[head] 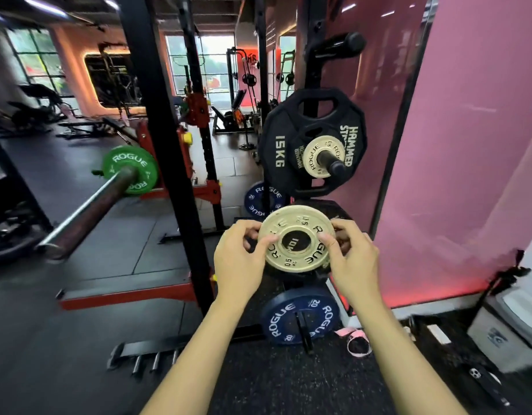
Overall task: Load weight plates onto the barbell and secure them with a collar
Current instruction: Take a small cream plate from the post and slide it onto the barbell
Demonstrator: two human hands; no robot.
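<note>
A small cream 0.5 kg plate (297, 238) is held upright in front of me, face toward the camera. My left hand (240, 265) grips its left rim with the thumb on the face. My right hand (353, 262) grips its right rim the same way. The barbell (88, 211) runs away to the left at chest height, its bare sleeve end near me and a green plate (129, 170) on it further in. No collar can be made out.
A black plate tree (311, 70) stands ahead with a black 15 kg plate (276, 151) and another cream small plate (315, 160) on one peg. Blue 20 kg plates (299, 320) hang lower. A black rack upright (165, 145) rises between barbell and tree. A pink wall (468, 145) is right.
</note>
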